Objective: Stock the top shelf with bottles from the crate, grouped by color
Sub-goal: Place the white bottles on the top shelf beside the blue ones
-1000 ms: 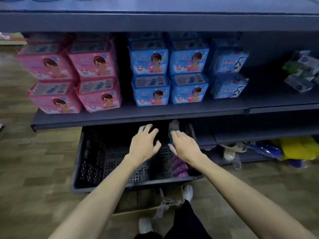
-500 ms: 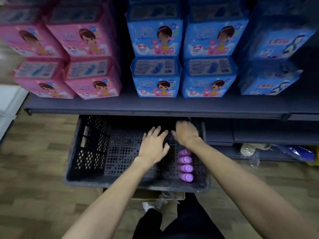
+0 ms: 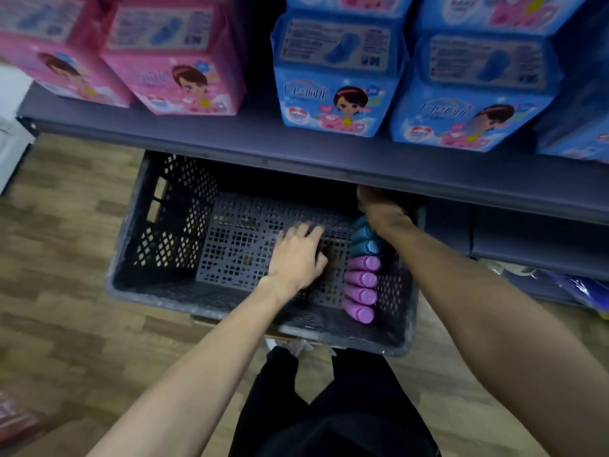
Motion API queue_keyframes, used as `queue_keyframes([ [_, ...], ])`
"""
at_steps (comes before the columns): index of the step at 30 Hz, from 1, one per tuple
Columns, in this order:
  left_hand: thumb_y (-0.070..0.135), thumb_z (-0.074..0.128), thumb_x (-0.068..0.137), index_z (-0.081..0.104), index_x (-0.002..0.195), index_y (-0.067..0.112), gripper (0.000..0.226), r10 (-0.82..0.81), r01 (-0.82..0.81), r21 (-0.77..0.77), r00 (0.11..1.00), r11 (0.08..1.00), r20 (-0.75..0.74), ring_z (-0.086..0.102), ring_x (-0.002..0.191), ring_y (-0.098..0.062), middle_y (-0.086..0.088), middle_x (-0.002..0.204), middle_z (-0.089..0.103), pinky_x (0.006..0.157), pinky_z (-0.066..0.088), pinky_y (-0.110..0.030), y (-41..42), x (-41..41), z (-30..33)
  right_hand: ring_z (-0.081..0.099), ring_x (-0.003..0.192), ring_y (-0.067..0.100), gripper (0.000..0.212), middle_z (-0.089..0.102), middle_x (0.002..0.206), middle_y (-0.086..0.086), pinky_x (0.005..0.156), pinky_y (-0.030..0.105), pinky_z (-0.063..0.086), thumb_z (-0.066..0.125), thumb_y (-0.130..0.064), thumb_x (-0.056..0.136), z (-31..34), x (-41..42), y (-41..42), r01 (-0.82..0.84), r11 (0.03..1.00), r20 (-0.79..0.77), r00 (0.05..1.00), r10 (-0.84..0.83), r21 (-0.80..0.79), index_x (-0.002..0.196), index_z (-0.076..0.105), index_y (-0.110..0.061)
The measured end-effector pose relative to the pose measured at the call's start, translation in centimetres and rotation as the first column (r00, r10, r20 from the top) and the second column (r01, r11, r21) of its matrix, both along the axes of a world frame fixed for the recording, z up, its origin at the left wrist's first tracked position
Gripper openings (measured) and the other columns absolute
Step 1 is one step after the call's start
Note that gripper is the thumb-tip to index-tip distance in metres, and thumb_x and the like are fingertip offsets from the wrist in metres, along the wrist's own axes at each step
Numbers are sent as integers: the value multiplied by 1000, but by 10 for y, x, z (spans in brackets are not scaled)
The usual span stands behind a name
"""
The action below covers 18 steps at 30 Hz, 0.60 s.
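Left hand (image 3: 298,255) low in dark crate (image 3: 158,225), fingers loosely spread, holding nothing, purple bottles (image 3: 361,288) lined along right wall, teal bottles (image 3: 364,240) beyond, right hand (image 3: 379,207) over them, grip hidden in shadow, shelf (image 3: 296,150) above.

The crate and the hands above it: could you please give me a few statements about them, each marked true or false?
1. The purple bottles lie in a row along the right wall of the crate. True.
2. The left hand grips a purple bottle. False: it hovers open over the crate floor, holding nothing.
3. Teal bottles lie just beyond the purple ones. True.
4. The right hand rests on the pink packs. False: it reaches into the crate's far right corner, by the teal bottles.
5. The crate is full. False: most of its floor is bare.
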<state>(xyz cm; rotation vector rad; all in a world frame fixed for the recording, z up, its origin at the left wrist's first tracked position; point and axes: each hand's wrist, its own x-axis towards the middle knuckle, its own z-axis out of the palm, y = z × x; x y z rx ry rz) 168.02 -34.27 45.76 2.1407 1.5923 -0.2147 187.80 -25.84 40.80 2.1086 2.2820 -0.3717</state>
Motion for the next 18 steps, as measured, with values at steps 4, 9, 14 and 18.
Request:
queue_keyframes([
  [4, 31, 52, 91, 41, 138, 16, 50, 12, -12, -8, 1000, 1000, -9, 41, 127, -34, -12, 136, 47, 108, 33, -45, -9, -10, -4, 36, 134, 17, 45, 33, 152, -2, 108, 17, 15, 40, -25, 104, 13, -22, 4, -195, 980, 30, 980, 196, -42, 148, 35, -18],
  [9, 31, 52, 92, 41, 135, 16, 47, -8, 8, -8, 1000, 1000, -11, 42, 126, -32, -11, 133, 48, 109, 31, -46, -22, -21, -3, 60, 109, 40, 61, 47, 134, 19, 82, 44, 53, 56, 11, 84, 20, -41, -23, -232, 954, 74, 966, 249, -192, 139, 39, -11],
  [14, 31, 52, 92, 40, 138, 17, 49, -19, 19, -17, 1000, 1000, 15, 43, 126, -33, -11, 133, 49, 109, 32, -47, -27, -32, -7, 54, 106, 38, 47, 45, 121, 17, 77, 46, 51, 55, 12, 82, 20, -58, -55, -292, 940, -13, 956, 295, -179, 123, 43, -8],
  [18, 30, 52, 92, 42, 135, 16, 46, -32, 32, -18, 999, 999, -9, 48, 121, -33, -11, 128, 53, 105, 35, -45, -31, -42, -6, 52, 110, 37, 46, 44, 124, 16, 82, 45, 47, 54, 8, 85, 19, -72, -80, -314, 931, -22, 949, 315, -186, 127, 42, -9],
])
